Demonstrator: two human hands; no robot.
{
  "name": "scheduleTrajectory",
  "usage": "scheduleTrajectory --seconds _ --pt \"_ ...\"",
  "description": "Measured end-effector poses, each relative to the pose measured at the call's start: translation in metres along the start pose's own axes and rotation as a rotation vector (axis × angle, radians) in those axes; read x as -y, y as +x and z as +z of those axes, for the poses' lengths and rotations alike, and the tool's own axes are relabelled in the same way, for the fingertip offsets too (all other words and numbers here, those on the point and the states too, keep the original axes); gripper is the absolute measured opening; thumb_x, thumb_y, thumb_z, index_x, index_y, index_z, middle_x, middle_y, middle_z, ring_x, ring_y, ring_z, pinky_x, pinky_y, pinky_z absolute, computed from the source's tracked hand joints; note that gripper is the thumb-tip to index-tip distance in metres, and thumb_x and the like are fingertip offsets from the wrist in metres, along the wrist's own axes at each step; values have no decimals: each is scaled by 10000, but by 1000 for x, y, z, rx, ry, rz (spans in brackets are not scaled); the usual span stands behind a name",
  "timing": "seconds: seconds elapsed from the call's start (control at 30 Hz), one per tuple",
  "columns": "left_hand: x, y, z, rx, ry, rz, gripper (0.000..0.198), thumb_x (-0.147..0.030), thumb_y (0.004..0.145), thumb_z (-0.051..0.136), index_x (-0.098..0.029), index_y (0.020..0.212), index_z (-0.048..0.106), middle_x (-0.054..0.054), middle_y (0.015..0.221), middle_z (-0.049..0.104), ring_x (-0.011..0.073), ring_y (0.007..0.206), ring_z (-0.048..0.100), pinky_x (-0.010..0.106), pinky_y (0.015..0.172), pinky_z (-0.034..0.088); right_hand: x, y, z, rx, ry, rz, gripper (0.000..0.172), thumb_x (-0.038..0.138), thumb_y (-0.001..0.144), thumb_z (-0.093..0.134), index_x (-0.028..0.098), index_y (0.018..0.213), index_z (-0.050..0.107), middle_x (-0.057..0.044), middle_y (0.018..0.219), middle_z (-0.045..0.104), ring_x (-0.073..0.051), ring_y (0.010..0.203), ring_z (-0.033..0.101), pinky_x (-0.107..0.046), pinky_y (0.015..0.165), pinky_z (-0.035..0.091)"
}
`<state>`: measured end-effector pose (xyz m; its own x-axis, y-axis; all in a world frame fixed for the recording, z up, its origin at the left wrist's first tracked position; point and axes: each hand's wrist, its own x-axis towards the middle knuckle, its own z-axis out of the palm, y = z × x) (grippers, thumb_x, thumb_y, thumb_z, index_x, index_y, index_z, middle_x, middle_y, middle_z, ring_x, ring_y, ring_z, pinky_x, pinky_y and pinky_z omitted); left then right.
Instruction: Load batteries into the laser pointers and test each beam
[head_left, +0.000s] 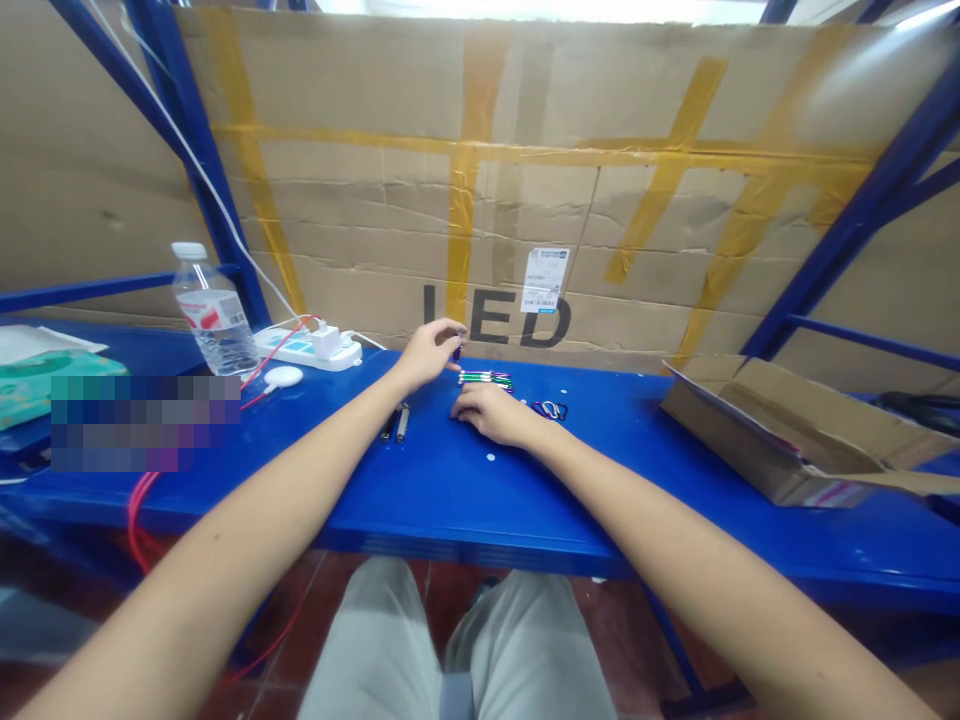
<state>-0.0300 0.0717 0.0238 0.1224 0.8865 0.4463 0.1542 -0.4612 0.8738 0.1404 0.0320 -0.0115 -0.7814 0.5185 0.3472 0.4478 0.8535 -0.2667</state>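
Observation:
My left hand [433, 352] is raised a little above the far part of the blue table, its thumb and fingers pinched on a small dark purple object [457, 350] whose kind I cannot make out. Just below and to the right, a row of thin shiny green and purple sticks [486, 379] lies side by side. My right hand [491, 412] rests at the near edge of that row with its fingers curled down; whatever they may hold is hidden. Beside its wrist lie a few carabiners [551, 410], dark and silver. Two small dark and silver pieces [395, 423] lie near my left forearm.
An open cardboard box [757, 440] sits at the right. On the left stand a water bottle [214, 310], a white power strip [307, 347] with plugs, and a white round puck [283, 377]. A large cardboard panel [360, 220] closes off the back; red cables [139, 510] hang over the front edge.

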Motion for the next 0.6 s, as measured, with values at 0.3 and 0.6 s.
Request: scheduleTrajectory --seconds 0.3,0.6 --pt "3 -7 8 179 114 62 232 -236 790 706 -127 994 715 97 968 722 187 851 668 347 741 586 -25 -18 -34 -560 424 300 176 202 750 635 181 925 627 -54 884 674 -186 826 622 -342 788 511" --pt "-10 -20 25 258 334 170 171 -245 811 664 -149 934 734 66 958 757 198 913 673 333 863 496 -23 -19 -42 -584 496 326 122 251 711 672 179 808 651 -38 803 669 -188 785 612 -360 787 500"
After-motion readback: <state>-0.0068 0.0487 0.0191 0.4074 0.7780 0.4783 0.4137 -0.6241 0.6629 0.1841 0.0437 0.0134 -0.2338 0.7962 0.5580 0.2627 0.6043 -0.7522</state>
